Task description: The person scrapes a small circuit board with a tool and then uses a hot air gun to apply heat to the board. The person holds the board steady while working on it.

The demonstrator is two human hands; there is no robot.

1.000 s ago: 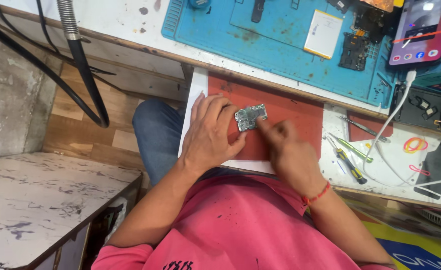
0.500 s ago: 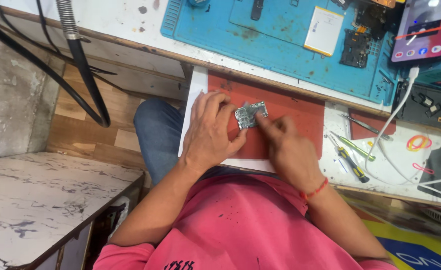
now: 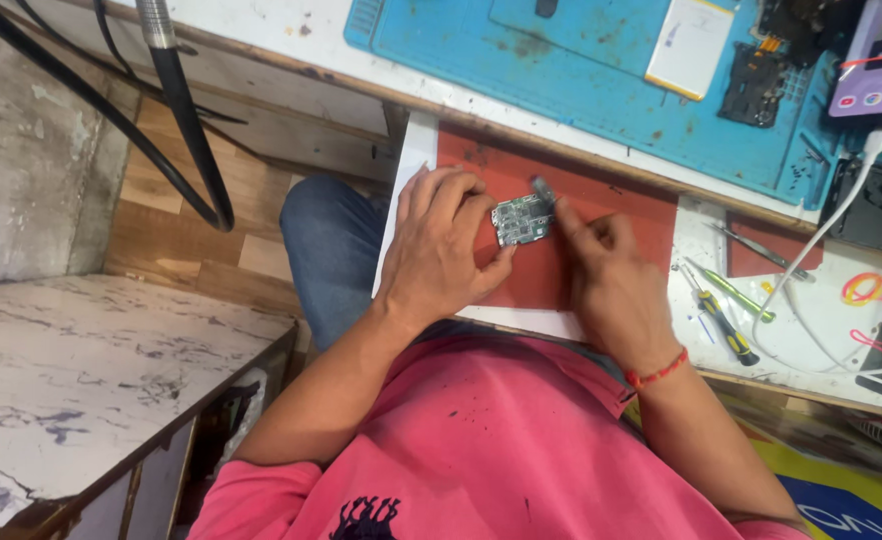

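Head view: a small grey circuit board (image 3: 522, 219) is seen lying on a red mat (image 3: 621, 225) at the near edge of the workbench. The board is pinned by the left hand (image 3: 443, 250), whose fingers are curled over its left edge and whose thumb is pressed against its lower side. The right hand (image 3: 611, 285) is set just beside the board on its right, its fingers pinched together around a thin dark tool (image 3: 542, 190) whose tip is held at the board's upper right corner; how tightly the tool is clamped cannot be told. A red thread band (image 3: 658, 370) is noted on the right wrist. Beyond the red mat, a blue work mat (image 3: 581, 75) is laid, bearing a white card (image 3: 689, 47). To the right, a screwdriver (image 3: 723, 325), tweezers (image 3: 751, 245) and a white cable (image 3: 811, 250) are recorded on the bench.
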